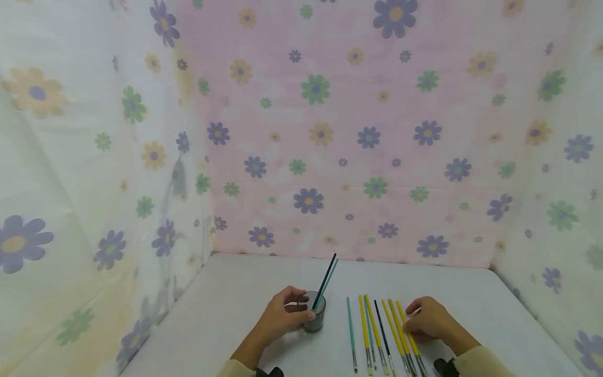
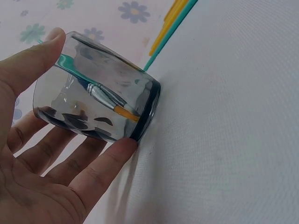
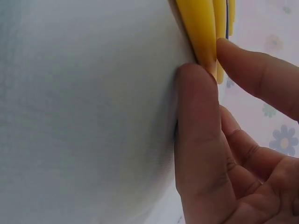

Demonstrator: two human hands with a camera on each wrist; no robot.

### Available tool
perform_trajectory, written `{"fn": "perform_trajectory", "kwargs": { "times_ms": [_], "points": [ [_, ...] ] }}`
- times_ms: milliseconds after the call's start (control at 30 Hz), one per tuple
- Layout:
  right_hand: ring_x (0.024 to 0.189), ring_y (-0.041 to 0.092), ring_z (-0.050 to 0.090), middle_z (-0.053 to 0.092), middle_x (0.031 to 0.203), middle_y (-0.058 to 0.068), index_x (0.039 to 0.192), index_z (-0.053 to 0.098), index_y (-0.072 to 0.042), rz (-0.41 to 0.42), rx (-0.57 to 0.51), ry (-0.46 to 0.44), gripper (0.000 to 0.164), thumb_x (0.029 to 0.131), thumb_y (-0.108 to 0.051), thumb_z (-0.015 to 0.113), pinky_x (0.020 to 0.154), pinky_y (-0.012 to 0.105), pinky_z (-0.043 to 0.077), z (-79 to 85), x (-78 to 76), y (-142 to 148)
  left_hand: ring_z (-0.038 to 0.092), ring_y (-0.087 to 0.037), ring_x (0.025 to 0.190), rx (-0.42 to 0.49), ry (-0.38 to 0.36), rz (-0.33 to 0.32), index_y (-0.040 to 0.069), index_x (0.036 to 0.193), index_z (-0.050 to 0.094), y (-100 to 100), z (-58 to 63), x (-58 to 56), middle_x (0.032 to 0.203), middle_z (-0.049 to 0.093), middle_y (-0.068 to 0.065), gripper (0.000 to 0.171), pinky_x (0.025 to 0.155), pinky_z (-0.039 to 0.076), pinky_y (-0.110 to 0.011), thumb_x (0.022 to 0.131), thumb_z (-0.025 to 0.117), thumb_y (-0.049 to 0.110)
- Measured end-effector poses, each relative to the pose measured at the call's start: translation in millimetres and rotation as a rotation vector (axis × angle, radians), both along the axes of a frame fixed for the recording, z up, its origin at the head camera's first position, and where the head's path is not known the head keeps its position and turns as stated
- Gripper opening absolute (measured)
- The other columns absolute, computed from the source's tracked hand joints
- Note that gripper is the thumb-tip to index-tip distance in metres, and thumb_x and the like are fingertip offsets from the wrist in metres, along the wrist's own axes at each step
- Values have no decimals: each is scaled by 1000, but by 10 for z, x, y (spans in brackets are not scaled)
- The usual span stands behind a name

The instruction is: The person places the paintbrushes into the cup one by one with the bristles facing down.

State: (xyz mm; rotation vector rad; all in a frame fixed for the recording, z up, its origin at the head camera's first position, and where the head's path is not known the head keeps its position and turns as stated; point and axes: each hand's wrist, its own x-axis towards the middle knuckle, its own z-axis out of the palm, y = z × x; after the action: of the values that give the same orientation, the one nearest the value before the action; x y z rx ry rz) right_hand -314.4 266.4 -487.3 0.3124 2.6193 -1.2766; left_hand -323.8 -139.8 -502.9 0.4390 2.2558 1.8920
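Note:
In the head view my left hand (image 1: 281, 315) grips a smoky clear glass (image 1: 314, 322) standing upright on the table. The left wrist view shows thumb and fingers on opposite sides of the glass (image 2: 112, 65). Inside it lean a dark-handled paintbrush (image 1: 327, 275) and a teal one (image 1: 332, 280), bristles down. My right hand (image 1: 427, 319) is at the rightmost yellow paintbrush (image 1: 409, 332) of a row. Up close, the right thumb touches this yellow handle (image 3: 198, 28), and the index fingertip is right at its upper side, fingers loosely bent.
Several more brushes lie side by side between glass and right hand, bristles toward me: a teal brush (image 1: 350, 332) at the left end, yellow ones, and a black-handled brush (image 1: 382, 327). Flower-printed cloth (image 1: 348, 104) encloses the white table (image 1: 245, 275) at back and sides.

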Motion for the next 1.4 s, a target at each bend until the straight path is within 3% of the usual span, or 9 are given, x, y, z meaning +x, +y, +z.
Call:
{"fn": "perform_trajectory", "kwargs": {
  "times_ms": [300,500,800,1400],
  "points": [
    [68,21,69,68,88,12,104,65,3,-20,35,14,46,68,-5,91,58,35,61,36,26,-69,66,-33,124,-8,-11,7,6,138,55,-17,-9,-12,141,60,-20,69,83,65,-43,83,89,28],
    [72,20,68,68,89,12,107,67,4,-32,52,-15,41,73,-6,86,61,33,61,33,7,-38,66,-33,123,14,-14,-2,5,138,55,0,-13,0,141,60,-21,67,83,64,-45,83,89,25],
    [75,21,68,68,95,15,112,69,6,-39,-7,-21,34,81,-8,76,63,35,62,70,-2,16,67,-31,123,-5,-13,5,6,138,55,5,-21,-28,140,61,-18,68,83,64,-44,83,89,27],
    [92,25,68,67,115,21,131,58,10,-55,-210,80,49,89,-11,70,74,43,64,202,-41,6,65,-36,125,19,8,-10,6,139,54,-6,-15,-21,142,59,-20,67,83,64,-45,85,88,24]
  ]
}}
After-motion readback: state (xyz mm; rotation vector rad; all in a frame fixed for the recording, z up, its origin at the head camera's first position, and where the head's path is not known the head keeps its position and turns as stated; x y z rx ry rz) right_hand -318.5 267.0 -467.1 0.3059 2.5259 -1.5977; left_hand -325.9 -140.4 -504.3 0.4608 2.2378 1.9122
